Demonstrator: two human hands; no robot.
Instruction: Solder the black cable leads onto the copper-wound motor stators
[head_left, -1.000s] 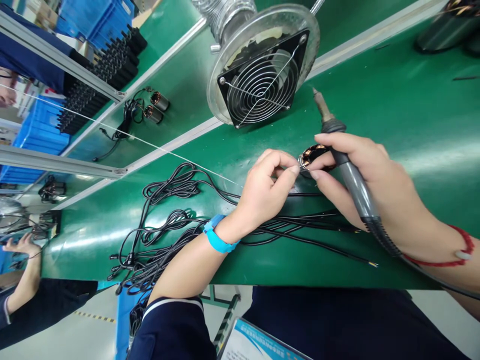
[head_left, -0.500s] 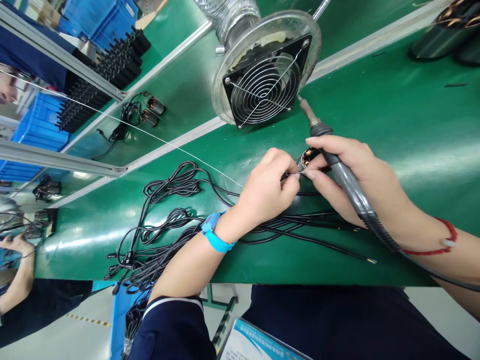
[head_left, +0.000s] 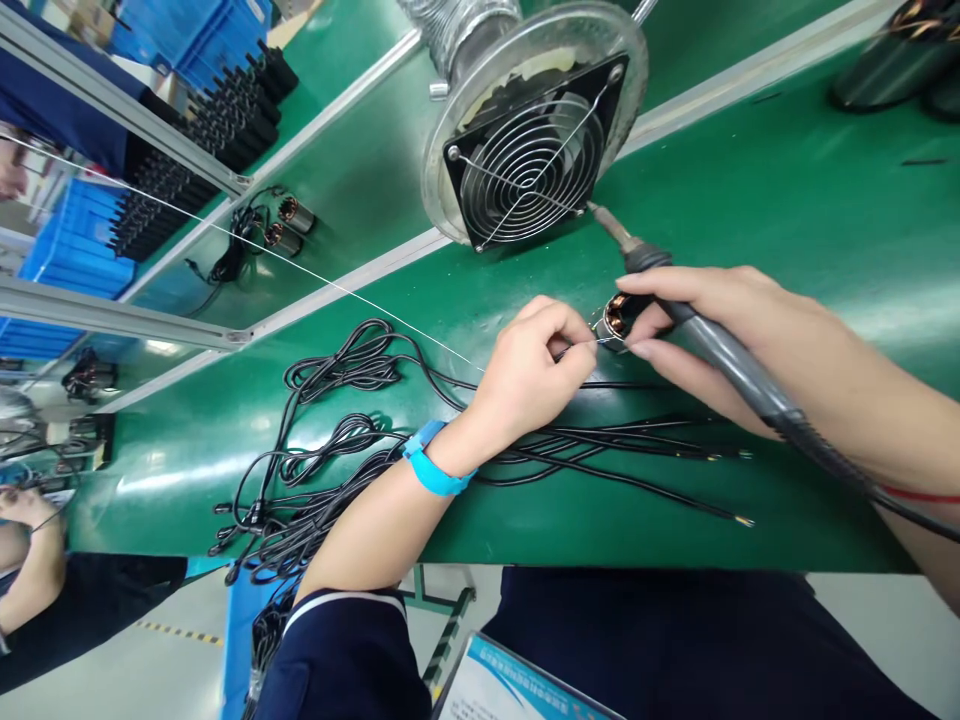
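Observation:
My left hand (head_left: 536,365), with a blue wristband, pinches a thin wire end right beside a small motor stator with copper windings (head_left: 619,316) lying on the green bench mat (head_left: 787,200). My right hand (head_left: 720,335) is closed round the grey handle of a soldering iron (head_left: 697,335) and its fingertips also steady the stator. The iron's metal tip points up and to the left, toward the extraction fan. A thin strand of solder wire (head_left: 300,268) runs from the upper left down to the pinch.
A round fume extraction fan (head_left: 534,150) on a flexible duct stands just behind the hands. Bundles of black cables (head_left: 337,450) lie at the left on the mat. Two more stators (head_left: 289,225) and a rack of black parts (head_left: 202,130) sit farther left. Another person's hand (head_left: 26,505) works at far left.
The soldering iron's tip has swung left toward the fan as my right hand lowered its handle. My left hand keeps its pinch at the stator.

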